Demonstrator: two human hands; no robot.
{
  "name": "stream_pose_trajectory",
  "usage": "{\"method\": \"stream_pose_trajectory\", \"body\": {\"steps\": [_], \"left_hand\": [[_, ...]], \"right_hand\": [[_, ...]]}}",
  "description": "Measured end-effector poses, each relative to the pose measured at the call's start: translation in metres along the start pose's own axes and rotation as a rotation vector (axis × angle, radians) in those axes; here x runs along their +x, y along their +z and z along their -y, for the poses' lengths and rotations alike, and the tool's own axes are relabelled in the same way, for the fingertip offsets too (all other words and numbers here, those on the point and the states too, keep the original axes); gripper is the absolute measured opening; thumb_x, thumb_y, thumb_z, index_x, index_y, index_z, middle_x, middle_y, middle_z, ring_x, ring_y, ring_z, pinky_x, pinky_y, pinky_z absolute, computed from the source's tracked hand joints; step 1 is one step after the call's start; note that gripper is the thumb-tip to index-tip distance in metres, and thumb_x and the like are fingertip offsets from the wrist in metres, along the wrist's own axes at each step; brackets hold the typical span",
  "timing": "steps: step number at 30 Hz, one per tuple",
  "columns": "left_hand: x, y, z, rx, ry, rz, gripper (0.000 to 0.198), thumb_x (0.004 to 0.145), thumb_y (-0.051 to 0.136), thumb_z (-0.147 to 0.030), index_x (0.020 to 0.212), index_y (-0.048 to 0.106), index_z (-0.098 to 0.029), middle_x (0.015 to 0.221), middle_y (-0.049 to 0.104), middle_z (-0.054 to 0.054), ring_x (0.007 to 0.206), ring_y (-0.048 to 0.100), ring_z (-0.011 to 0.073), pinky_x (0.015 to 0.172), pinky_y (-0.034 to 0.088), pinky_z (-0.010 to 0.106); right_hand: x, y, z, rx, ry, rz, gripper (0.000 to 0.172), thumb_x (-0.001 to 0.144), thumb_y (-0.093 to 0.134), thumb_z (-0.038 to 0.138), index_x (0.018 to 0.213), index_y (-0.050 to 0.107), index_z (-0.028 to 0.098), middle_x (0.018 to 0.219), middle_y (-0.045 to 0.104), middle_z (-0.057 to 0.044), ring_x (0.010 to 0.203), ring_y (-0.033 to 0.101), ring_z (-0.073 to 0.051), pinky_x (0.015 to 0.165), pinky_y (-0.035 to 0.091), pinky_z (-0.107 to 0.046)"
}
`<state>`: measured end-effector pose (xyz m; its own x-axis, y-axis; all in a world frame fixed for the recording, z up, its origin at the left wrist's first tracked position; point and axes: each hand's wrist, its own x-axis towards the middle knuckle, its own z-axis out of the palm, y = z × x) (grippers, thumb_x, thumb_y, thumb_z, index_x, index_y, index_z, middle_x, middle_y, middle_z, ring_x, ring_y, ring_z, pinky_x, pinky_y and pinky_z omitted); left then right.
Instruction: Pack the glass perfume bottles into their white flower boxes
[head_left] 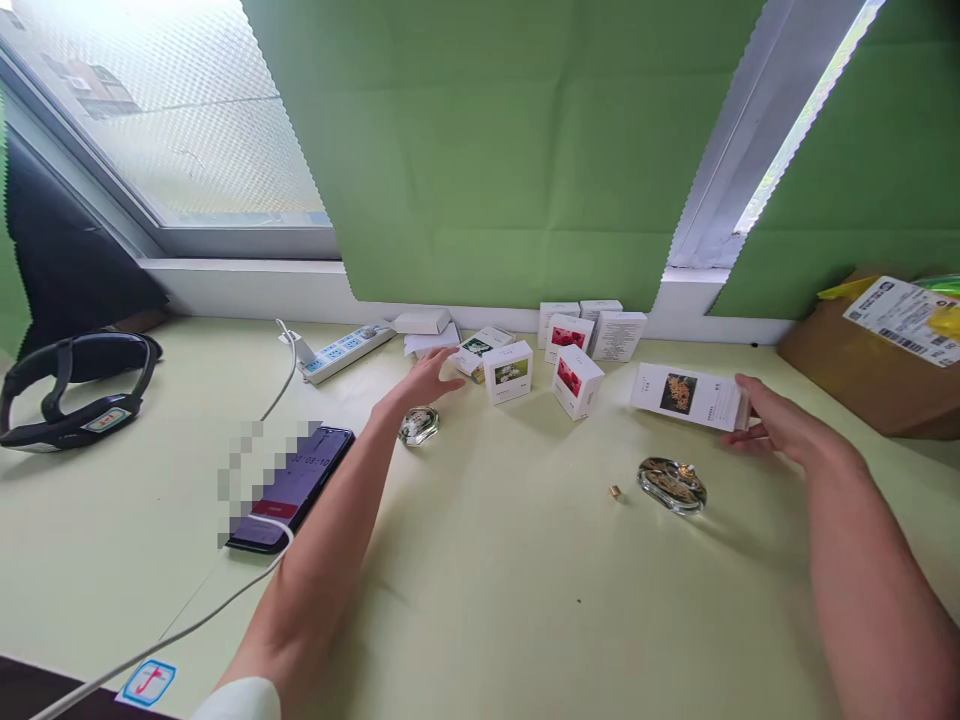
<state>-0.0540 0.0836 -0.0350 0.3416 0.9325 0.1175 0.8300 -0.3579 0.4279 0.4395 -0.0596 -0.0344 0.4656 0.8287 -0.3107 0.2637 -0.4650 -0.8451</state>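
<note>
My right hand [780, 425] grips the end of a long white box [679, 394] with an orange flower picture, above the table at the right. Its thumb is on top and the other fingers are underneath. Below the box lies a flat glass bottle [673, 486] with a gold neck; a tiny gold cap [615, 492] is beside it. My left hand [427, 382] reaches forward with fingers apart, close to a tilted box with a white flower picture [484, 350]. Whether a fingertip touches that box, I cannot tell. A smaller glass bottle [418, 426] lies by the left wrist.
Several small white boxes [577, 381] with flower pictures stand at the back middle. A power strip [346, 353], a phone [292, 490] with a white cable, and a black headset [79, 390] are to the left. At the far right sits a cardboard box [862, 350].
</note>
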Motion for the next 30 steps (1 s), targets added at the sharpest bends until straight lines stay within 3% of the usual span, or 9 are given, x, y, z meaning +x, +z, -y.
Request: {"method": "stream_pose_trajectory", "body": {"steps": [4,7,8,10,12,15,21,27,30], "left_hand": [[0.002,-0.020,-0.013,-0.028,-0.043,-0.162,0.055,0.088,0.053,-0.039,0.138,0.040,-0.019,0.138,0.048,0.014,0.129,0.046,0.0266,0.103,0.041,0.039],[-0.009,-0.044,-0.050,-0.193,0.033,-0.417,0.046,0.091,0.051,-0.039,0.131,0.043,-0.018,0.120,0.059,0.012,0.111,0.058,0.0205,0.092,0.049,0.034],[-0.017,-0.051,-0.068,-0.265,0.102,-0.441,0.043,0.091,0.052,-0.039,0.129,0.045,-0.020,0.115,0.061,0.009,0.106,0.060,0.0182,0.089,0.050,0.031],[-0.036,-0.059,-0.107,-0.375,0.279,-0.355,0.034,0.094,0.050,-0.040,0.123,0.050,-0.022,0.108,0.063,0.005,0.102,0.061,0.0154,0.087,0.051,0.028],[-0.056,-0.062,-0.141,-0.400,0.413,-0.152,0.036,0.094,0.051,-0.042,0.126,0.050,-0.025,0.114,0.063,0.005,0.107,0.060,0.0155,0.090,0.051,0.028],[-0.075,-0.061,-0.167,-0.308,0.454,0.116,0.044,0.091,0.054,-0.048,0.131,0.050,-0.030,0.123,0.061,0.005,0.107,0.060,0.0180,0.082,0.052,0.028],[-0.073,-0.061,-0.153,-0.203,0.361,0.530,0.050,0.086,0.059,-0.043,0.134,0.049,-0.035,0.112,0.067,0.004,0.091,0.066,0.0179,0.057,0.047,0.021],[-0.068,-0.062,-0.144,-0.226,0.419,0.552,0.046,0.091,0.052,-0.038,0.137,0.046,-0.037,0.120,0.065,0.003,0.100,0.064,0.0183,0.067,0.049,0.023],[-0.067,-0.063,-0.141,-0.267,0.447,0.559,0.046,0.092,0.051,-0.038,0.138,0.045,-0.038,0.122,0.065,0.004,0.103,0.064,0.0194,0.070,0.050,0.026]], "right_hand": [[-0.009,-0.010,0.023,0.020,0.041,0.039,0.032,0.090,0.038,0.048,0.091,0.060,0.024,0.089,0.070,-0.011,0.054,0.067,-0.020,0.048,0.053,-0.029],[-0.035,-0.008,0.053,0.044,-0.107,0.056,0.034,0.091,0.038,0.050,0.095,0.060,0.025,0.089,0.070,-0.009,0.050,0.065,-0.019,0.044,0.050,-0.029],[-0.048,-0.004,0.064,0.053,-0.154,0.071,0.036,0.091,0.039,0.052,0.095,0.061,0.024,0.085,0.070,-0.009,0.047,0.063,-0.020,0.041,0.048,-0.029],[-0.077,0.010,0.084,0.043,-0.225,0.148,0.044,0.090,0.038,0.059,0.094,0.062,0.023,0.077,0.069,-0.008,0.046,0.061,-0.019,0.040,0.047,-0.030],[-0.104,0.029,0.098,-0.020,-0.256,0.261,0.048,0.090,0.038,0.064,0.093,0.063,0.024,0.067,0.066,-0.005,0.047,0.061,-0.019,0.041,0.048,-0.029],[-0.130,0.064,0.105,-0.088,-0.296,0.458,0.053,0.089,0.034,0.070,0.098,0.064,0.027,0.066,0.065,-0.004,0.050,0.064,-0.019,0.041,0.048,-0.029],[-0.137,0.107,0.090,-0.164,-0.312,0.707,0.049,0.087,0.041,0.071,0.106,0.061,0.030,0.081,0.071,-0.005,0.049,0.065,-0.019,0.043,0.049,-0.031],[-0.136,0.094,0.096,-0.136,-0.363,0.807,0.049,0.089,0.046,0.065,0.127,0.055,0.036,0.105,0.068,-0.005,0.073,0.070,-0.019,0.051,0.055,-0.028],[-0.132,0.086,0.097,-0.145,-0.394,0.779,0.053,0.088,0.053,0.060,0.135,0.051,0.037,0.106,0.068,-0.004,0.077,0.070,-0.019,0.053,0.057,-0.028]]}}
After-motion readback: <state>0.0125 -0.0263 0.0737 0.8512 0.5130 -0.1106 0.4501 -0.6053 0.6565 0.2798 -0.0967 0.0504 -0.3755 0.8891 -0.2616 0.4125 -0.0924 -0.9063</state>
